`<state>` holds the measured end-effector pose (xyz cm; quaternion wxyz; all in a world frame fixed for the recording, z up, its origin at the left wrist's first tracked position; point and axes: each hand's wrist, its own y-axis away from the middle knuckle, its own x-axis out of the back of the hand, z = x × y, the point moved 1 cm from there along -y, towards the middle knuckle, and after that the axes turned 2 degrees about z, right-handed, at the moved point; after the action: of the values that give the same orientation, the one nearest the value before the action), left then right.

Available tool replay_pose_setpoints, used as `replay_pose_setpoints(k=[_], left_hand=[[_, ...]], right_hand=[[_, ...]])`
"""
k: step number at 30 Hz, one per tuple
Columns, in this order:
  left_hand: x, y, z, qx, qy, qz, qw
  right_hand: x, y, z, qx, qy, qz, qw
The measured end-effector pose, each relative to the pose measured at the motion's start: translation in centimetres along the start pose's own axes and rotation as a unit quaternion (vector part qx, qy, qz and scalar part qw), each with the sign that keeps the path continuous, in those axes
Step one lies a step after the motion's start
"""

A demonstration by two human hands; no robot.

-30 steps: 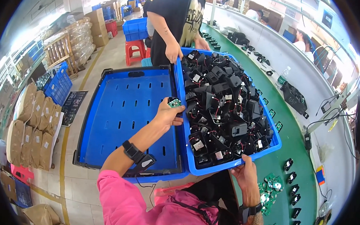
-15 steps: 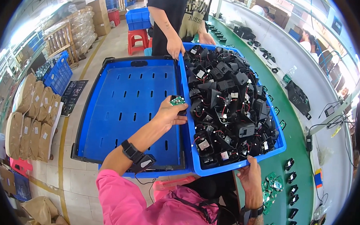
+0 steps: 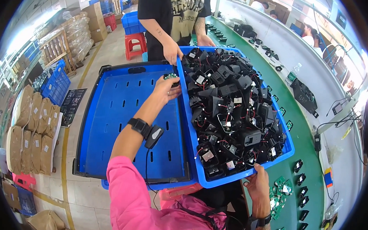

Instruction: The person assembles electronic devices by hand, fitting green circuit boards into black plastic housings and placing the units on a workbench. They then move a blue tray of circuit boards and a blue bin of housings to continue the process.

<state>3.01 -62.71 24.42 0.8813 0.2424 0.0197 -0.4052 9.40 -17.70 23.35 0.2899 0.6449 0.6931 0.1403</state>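
Note:
My left hand [image 3: 164, 89] is closed around a small black part with a green circuit board [image 3: 170, 76], close to the left wall of a full blue bin [image 3: 183, 102]. That bin is heaped with black plastic housings [image 3: 228, 90] that have red wires and silvery pieces. At its near right edge my right hand [image 3: 257, 187] grips the rim, thumb on top and the fingers partly hidden below. Across from me, a co-worker's hand [image 3: 172, 53] holds the bin's far left corner. Left of the bin lies a blue slotted tray [image 3: 122, 112] with a dark rim.
On the right runs a green workbench [image 3: 261, 73] with rows of small black parts, a heap of green circuit boards [image 3: 280, 193] and a clear bottle [image 3: 293, 72]. A red stool [image 3: 135, 45] stands on the far floor. Brown paper-wrapped packages [image 3: 35, 133] are stacked at the left.
My left hand has moved away from me along the bin's left side, still holding the part. My right hand keeps its grip on the rim. The co-worker's hand remains at the far corner.

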Motion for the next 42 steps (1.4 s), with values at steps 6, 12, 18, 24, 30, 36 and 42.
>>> replay_pose_setpoints(k=[6,12,18,24,30,36,42], left_hand=[[-1.9,-2.0,0.3,-0.037,-0.097,0.003,0.995],[-3.0,-3.9,0.4,-0.073,-0.157,0.025,0.984],[-2.2,-3.9,0.8,-0.081,-0.187,0.005,0.979],[-0.1,3.2,1.5,-0.286,-0.189,0.074,0.936],[1.4,24.5,-5.9,-0.143,-0.257,-0.253,0.922],[2.4,31.8,-20.5,-0.503,-0.636,-0.326,0.486],[5.1,26.2,-26.7,-0.611,-0.640,-0.302,0.355]], right_hand=[[0.7,-0.3,0.5,0.008,0.013,0.024,1.000],[0.5,-1.2,0.6,0.009,0.028,0.020,0.999],[-0.4,-1.1,0.6,0.003,0.044,0.033,0.998],[-1.2,-0.3,0.4,0.013,0.032,0.021,0.999],[0.1,-0.3,0.2,0.017,0.008,0.031,0.999],[0.8,-0.8,-0.1,0.020,0.000,-0.004,1.000],[0.1,-0.5,0.1,0.021,-0.014,0.002,1.000]])
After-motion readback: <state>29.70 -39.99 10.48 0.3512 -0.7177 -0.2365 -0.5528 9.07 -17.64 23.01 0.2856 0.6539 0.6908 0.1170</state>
